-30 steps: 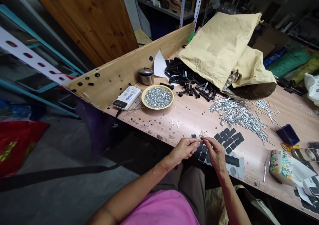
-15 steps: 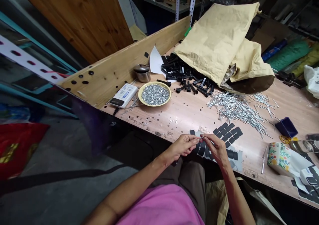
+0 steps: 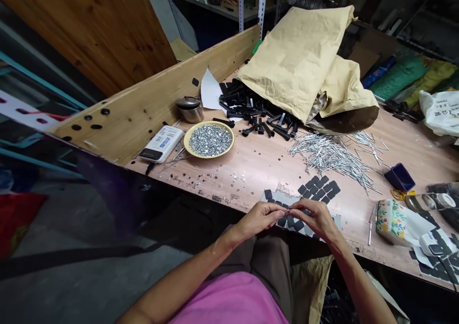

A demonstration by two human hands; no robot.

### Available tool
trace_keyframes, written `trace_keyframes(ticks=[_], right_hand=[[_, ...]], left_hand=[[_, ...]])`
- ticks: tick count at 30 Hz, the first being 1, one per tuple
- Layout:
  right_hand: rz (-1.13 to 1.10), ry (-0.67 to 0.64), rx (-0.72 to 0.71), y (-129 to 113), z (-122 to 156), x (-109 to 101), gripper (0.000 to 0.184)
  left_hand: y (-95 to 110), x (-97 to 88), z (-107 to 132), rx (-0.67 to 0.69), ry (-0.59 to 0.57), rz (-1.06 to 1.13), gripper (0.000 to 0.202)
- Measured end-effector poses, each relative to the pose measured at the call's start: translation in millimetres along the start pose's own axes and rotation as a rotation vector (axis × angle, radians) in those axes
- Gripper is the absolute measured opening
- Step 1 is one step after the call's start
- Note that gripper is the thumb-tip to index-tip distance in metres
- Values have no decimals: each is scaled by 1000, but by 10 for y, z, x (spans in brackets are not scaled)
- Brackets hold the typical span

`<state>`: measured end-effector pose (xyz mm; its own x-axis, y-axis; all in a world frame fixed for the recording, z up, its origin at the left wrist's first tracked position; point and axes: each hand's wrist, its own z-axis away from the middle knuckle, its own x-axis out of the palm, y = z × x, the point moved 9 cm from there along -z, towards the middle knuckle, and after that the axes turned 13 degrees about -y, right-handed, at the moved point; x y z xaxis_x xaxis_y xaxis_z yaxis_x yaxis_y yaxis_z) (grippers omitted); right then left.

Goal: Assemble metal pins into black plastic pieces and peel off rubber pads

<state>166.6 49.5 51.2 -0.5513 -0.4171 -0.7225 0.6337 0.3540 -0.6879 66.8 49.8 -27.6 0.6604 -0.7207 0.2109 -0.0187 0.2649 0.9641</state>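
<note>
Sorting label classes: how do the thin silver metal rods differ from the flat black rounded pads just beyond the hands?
Shape: the thin silver metal rods are long and slender; the flat black rounded pads are short and broad.
Finish: the rods shine; the pads look dark and dull.
Layout: the rods crisscross in a loose heap; the pads lie in rough rows.
Shared: both lie on the tan table.

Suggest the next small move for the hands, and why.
Probably ease the right hand back slightly while the left hand holds steady: they meet tip to tip above the black pieces, mostly hiding the tiny piece pinched between them, so how it sits can't be seen.
</note>
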Motion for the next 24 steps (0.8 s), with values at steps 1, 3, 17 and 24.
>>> trace_keyframes(ticks=[1,3,17,24], right_hand=[[8,-3,-18,-20,4,-4,36],[32,-24,-54,-74,15,-1,36],[548,-6,-65,-73,74,157,44],[435,129,7,142,-29,-5,51]], left_hand=[[19,-14,-3,7,6,-5,49],[21,17,-6,-21,-39,19,52],[265,126,29,213,124,-466,23],[167,-50,-29,122,191,-230,22]])
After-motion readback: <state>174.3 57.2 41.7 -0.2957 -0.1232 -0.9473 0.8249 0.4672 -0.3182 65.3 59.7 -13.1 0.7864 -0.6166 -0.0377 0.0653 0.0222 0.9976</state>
